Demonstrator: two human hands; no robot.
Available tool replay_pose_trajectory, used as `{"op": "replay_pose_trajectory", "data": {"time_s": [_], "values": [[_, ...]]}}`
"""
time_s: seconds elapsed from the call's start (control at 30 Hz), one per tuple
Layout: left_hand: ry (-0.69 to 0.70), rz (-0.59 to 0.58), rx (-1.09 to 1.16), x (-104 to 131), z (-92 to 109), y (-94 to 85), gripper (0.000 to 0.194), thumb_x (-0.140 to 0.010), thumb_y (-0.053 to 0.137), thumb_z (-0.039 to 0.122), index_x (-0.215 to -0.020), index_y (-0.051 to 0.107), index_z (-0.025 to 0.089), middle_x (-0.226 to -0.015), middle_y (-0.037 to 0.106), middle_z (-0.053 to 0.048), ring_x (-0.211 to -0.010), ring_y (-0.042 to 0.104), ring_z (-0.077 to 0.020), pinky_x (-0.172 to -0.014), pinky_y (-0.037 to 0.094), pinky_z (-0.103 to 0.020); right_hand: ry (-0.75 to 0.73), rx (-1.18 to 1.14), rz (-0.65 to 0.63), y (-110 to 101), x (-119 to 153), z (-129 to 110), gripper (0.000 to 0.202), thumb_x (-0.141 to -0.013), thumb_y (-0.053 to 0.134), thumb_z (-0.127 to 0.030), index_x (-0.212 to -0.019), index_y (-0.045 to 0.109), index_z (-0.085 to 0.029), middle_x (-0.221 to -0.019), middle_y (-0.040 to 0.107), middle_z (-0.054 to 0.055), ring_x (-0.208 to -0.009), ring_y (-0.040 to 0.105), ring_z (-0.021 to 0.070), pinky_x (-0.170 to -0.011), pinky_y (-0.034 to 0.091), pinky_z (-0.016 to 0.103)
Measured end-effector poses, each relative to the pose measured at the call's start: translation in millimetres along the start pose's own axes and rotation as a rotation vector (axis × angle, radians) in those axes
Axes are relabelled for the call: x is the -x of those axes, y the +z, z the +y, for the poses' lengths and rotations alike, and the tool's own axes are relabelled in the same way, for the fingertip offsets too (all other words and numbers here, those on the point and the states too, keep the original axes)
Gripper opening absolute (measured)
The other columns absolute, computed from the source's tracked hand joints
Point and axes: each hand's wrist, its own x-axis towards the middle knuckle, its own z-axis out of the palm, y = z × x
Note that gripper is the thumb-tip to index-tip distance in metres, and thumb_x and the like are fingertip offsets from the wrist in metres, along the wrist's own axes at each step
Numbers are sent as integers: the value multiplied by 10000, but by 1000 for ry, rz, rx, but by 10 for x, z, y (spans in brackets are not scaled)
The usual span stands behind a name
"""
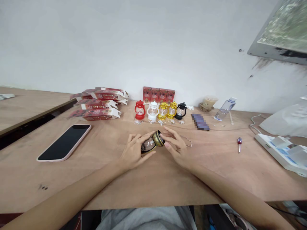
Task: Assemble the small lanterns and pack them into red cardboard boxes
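Observation:
A small dark bronze lantern (pixel 151 143) lies tilted on its side between my hands, its base toward the right. My left hand (pixel 134 148) is wrapped round its top end, fingers over the clear globe. The fingers of my right hand (pixel 176 147) touch the base. A thin bent wire handle (pixel 188 141) lies on the table just right of my right hand. Behind stand a red lantern (pixel 139 110), a white lantern (pixel 153 111), two gold lanterns (pixel 162 111) and a black lantern (pixel 181 111), with small metal pieces in front of them.
Flattened red boxes (pixel 98 103) are piled at the back left, and several upright boxes (pixel 158 95) stand by the wall. A phone (pixel 64 142) lies left. Rightward are another phone (pixel 200 122), a bottle (pixel 224 109), a screwdriver (pixel 239 144) and a power strip (pixel 280 155).

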Motion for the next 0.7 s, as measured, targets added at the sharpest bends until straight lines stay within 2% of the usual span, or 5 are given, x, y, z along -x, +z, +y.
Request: {"op": "replay_pose_trajectory", "data": {"time_s": [0.17, 0.27, 0.43, 0.57, 0.7], "values": [[8, 72, -59, -25, -3, -15, 414, -841, 587, 346, -1200, 456, 188, -1232, 604, -122, -898, 595, -213, -769, 320, -346, 17, -51, 6, 47, -7, -5, 428, -801, 636, -368, -1204, 549, -252, -1254, 556, 94, -1138, 542, 215, -984, 445, 400], [-38, 134, -38, -29, -21, -19, 550, -806, 631, 336, -1289, 393, 224, -1304, 536, -152, -932, 616, -230, -805, 345, -371, 106, -108, 45, 69, -9, -30, 549, -760, 681, -344, -1257, 470, -245, -1169, 572, 88, -1029, 583, 198, -912, 492, 368], [-141, 338, 326, -68, -38, -42, 861, -633, 792, 359, -1339, 305, 285, -1286, 523, -127, -812, 659, -200, -791, 476, -397, 246, -269, -1, 67, -42, -69, 478, -746, 674, -302, -1182, 490, -239, -1097, 592, 55, -949, 605, 166, -883, 498, 350], [-237, 484, 628, -108, -25, -14, 940, -515, 859, 322, -1304, 351, 295, -1323, 473, -106, -1107, 564, -245, -856, 502, -368, 408, -465, -94, 126, -36, -39, 364, -704, 720, -345, -985, 530, -213, -980, 652, 34, -888, 629, 163, -812, 516, 331], [-473, 228, 976, -96, 51, 77, 719, -599, 805, 361, -1209, 452, 218, -1230, 558, -120, -1155, 542, -264, -954, 460, -404, 451, -658, -106, 228, -1, 28, 384, -700, 726, -375, -977, 522, -205, -1039, 660, 49, -961, 624, 167, -872, 494, 341]]}}
